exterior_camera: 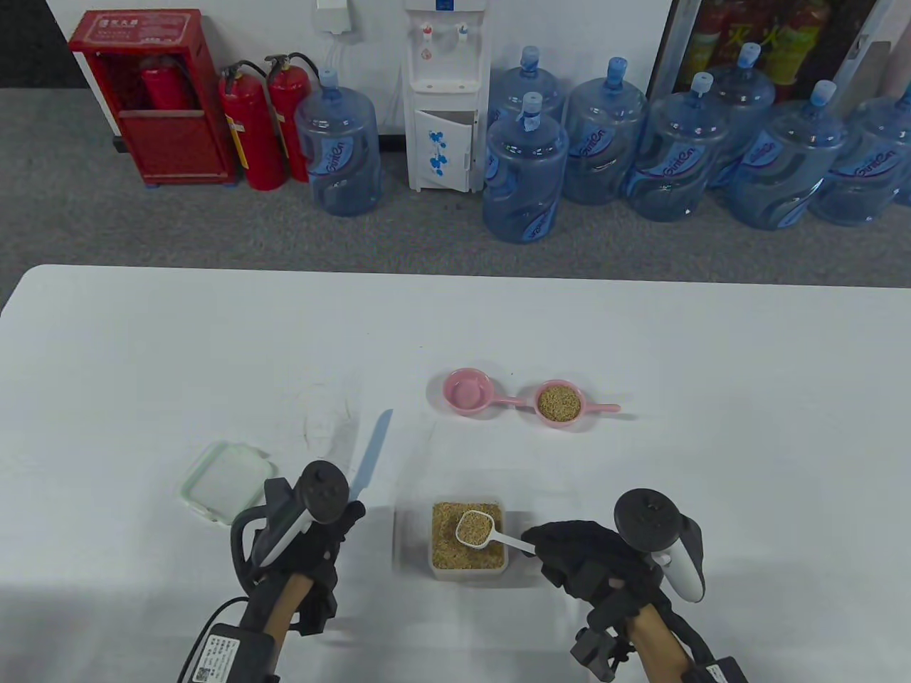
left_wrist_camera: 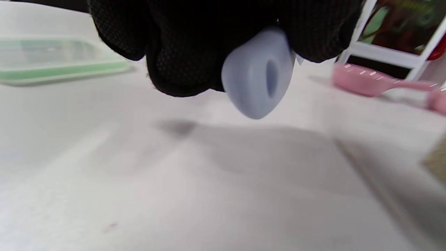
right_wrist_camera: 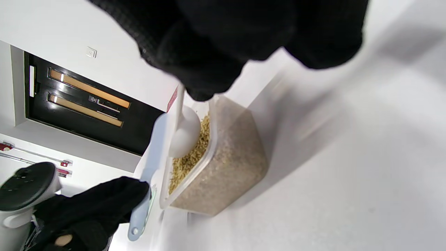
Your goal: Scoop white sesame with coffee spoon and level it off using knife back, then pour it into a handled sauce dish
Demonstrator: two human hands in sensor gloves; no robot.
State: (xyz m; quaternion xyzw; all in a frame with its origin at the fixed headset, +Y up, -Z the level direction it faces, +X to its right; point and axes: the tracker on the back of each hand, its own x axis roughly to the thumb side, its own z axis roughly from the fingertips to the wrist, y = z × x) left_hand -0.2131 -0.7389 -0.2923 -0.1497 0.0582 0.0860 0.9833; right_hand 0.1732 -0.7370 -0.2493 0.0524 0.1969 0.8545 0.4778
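Nearest the viewer, two black-gloved hands reach in from the table's front edge. The right hand (exterior_camera: 580,562) pinches the handle of a white coffee spoon (exterior_camera: 475,528), whose long axis runs roughly left-right, bowl pointing left. The bowl is heaped with white sesame and sits over a clear plastic container (exterior_camera: 467,537) full of the same seed.

The left hand (exterior_camera: 324,537), just left of that container, is curled around the handle of a pale blue knife (exterior_camera: 372,452). Its blade points away from the viewer, tilted slightly right, and ends about halfway to the dishes.

Left of the knife lies the container's green-rimmed lid (exterior_camera: 226,482), flat on the white table (exterior_camera: 712,427).

Farther back, near the table's middle, two pink handled sauce dishes stand side by side, handles pointing right. The left dish (exterior_camera: 467,392) holds no seed; the right dish (exterior_camera: 559,403) holds sesame. Bare tabletop separates container and dishes, with wide bare stretches at both sides.

Beyond the far edge stand water bottles (exterior_camera: 527,171).
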